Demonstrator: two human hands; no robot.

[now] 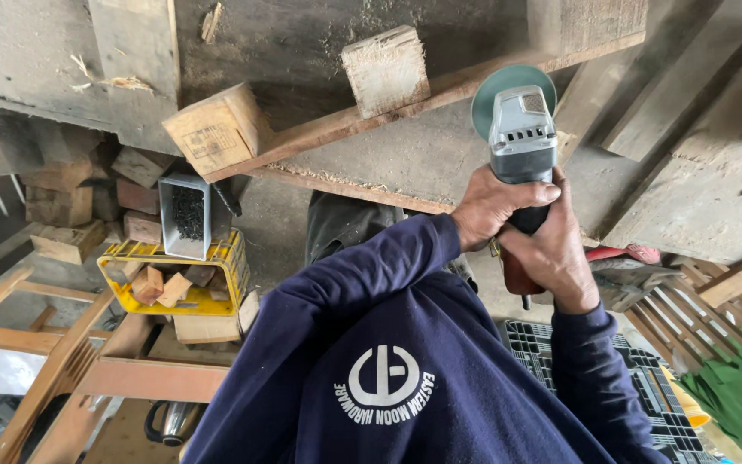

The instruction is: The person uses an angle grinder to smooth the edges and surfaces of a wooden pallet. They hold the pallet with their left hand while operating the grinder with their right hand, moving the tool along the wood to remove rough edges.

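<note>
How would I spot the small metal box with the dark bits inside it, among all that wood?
Start at the long wooden plank running across the scene and follow it to its lower left end. Just below sits a yellow plastic crate holding wood offcuts, and the open grey metal box stands on its rim. It is the only metal container there, filled with small black pieces, while its neighbours are plain wooden blocks.

Both arms in dark blue sleeves, stretched forward and converging on the angle grinder [521, 142]. Left hand [495, 204] wrapped over the grinder's body just behind its grey head, knuckles up. Right hand [551, 258] clenched below it around the rear grip, wrist bent, fingers closed tight.
</note>
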